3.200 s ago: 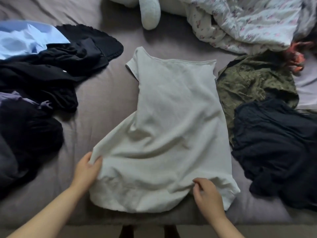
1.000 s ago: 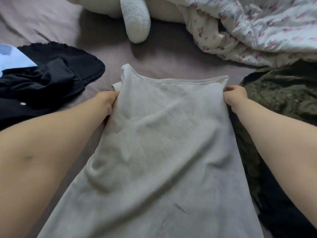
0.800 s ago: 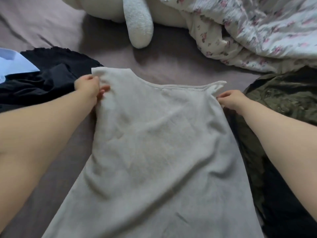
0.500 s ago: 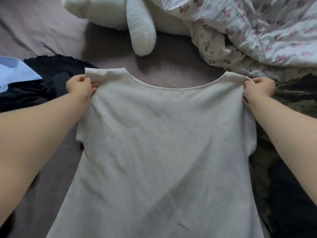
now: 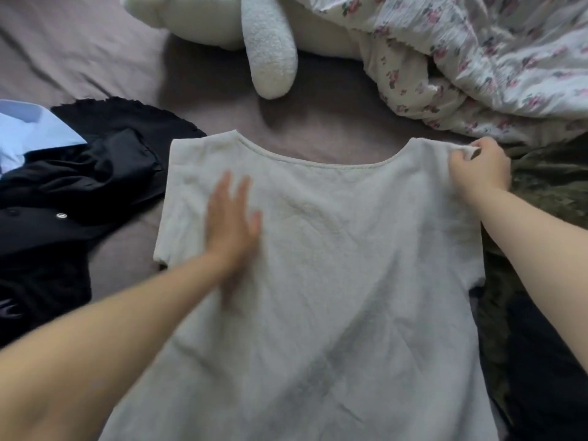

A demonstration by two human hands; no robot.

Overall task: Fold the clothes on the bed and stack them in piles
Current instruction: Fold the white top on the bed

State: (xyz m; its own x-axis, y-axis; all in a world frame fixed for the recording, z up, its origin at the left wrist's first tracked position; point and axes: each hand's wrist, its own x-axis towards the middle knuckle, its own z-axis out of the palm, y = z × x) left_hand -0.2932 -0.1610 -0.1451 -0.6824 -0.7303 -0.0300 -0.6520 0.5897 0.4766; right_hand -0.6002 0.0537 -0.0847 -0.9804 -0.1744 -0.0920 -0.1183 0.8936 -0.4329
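Flat under left hand, white top, right hand pinching shoulder

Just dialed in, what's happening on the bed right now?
A person is laying out a white top flat on the bed, not yet folded. The left hand lies flat with straight fingers on its upper left area, while the right hand pinches the right shoulder. Black clothes lie to the left, an olive garment to the right, and a floral blanket and plush toy beyond.
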